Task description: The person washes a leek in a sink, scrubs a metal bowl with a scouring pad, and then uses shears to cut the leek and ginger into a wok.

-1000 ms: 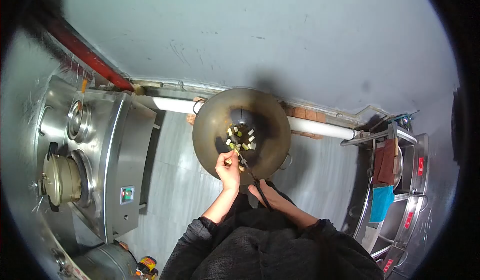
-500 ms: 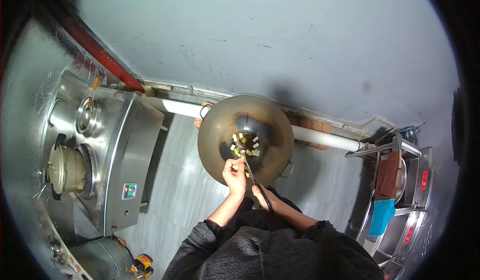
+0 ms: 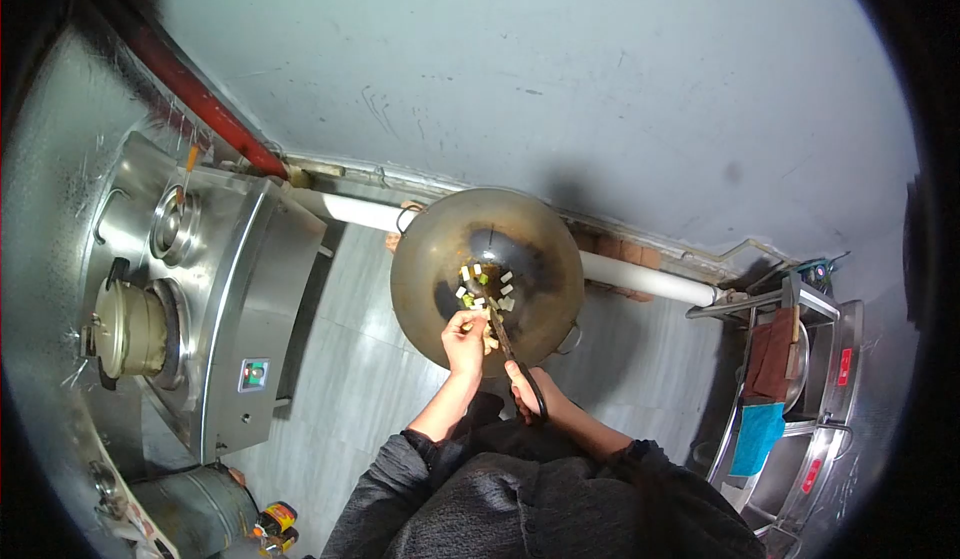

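A large wok [image 3: 545, 259] with a browned, partly blackened inside lies below me, and short white and green pieces, which look like cut scallion [image 3: 465, 272], are scattered at its bottom. My right hand [image 3: 524, 389] grips the black handles of a pair of scissors [image 3: 504, 341], whose blades reach up over the near side of the wok. Beside the blades, my left hand [image 3: 463, 343] is closed in a pinch on a pale vegetable piece, probably scallion; most of it is hidden by the fingers. Some paler bits lie near the left fingertips.
At left stands a steel stove [image 3: 240, 309] with a lidded pot [image 3: 128, 329] on one burner. Bottles [image 3: 276, 521] are on the floor below it. A steel sink unit with a brown cloth [image 3: 768, 359] and blue cloth [image 3: 757, 439] is at right. A white pipe [image 3: 655, 277] runs along the wall.
The whole view has shifted slightly, with the wok a little further left. The scissors' blades have moved slightly against the left fingertips. Both hands keep their holds.
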Demonstrator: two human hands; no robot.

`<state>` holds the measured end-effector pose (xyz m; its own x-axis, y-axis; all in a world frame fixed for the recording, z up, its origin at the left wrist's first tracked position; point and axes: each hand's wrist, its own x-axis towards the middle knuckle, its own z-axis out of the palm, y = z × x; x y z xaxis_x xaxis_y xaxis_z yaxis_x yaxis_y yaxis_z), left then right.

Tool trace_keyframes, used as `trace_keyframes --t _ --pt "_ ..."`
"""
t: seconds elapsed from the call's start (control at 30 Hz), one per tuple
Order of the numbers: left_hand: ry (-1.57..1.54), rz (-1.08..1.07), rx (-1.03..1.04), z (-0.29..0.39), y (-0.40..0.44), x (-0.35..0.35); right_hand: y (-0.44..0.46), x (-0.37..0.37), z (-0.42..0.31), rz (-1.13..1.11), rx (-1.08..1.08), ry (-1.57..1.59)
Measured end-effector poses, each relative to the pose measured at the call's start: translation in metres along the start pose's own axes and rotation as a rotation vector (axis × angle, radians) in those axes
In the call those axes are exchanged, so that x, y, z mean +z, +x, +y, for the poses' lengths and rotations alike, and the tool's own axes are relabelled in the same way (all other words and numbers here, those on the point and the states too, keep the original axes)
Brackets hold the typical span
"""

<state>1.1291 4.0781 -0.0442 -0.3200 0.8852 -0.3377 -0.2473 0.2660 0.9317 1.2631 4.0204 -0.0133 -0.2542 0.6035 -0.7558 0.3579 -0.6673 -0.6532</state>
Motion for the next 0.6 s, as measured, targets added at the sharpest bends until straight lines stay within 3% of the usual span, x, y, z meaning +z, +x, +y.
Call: trace_keyframes --t 0.03,0.1,0.17,0.3,0.5,0.57,0.6 --pt "-0.072 0.009 -0.083 -0.007 0.004 -0.004 0.000 -0.003 0.001 -0.004 0.008 -0.039" --pt "-0.105 0.015 -0.006 -0.012 0.012 -0.006 -0.002 -0.007 0.000 -0.011 0.016 -0.080" --pt "-0.171 -0.006 -0.070 -0.013 0.019 -0.011 -0.006 -0.008 -0.003 0.027 -0.159 -0.198" --pt "-0.271 -0.107 -0.146 -0.002 0.022 -0.015 0.013 -0.010 0.021 -0.054 -0.059 -0.289" --pt "-0.185 -0.160 -0.123 -0.002 0.017 -0.013 -0.003 -0.012 0.002 -0.116 -0.131 -0.134" --pt "-0.147 -0.178 -0.084 -0.004 0.016 -0.011 -0.010 -0.010 -0.009 -0.101 -0.339 0.047" --pt "-0.046 -0.180 -0.062 -0.005 0.017 -0.012 -0.009 -0.010 -0.008 -0.100 -0.339 0.047"
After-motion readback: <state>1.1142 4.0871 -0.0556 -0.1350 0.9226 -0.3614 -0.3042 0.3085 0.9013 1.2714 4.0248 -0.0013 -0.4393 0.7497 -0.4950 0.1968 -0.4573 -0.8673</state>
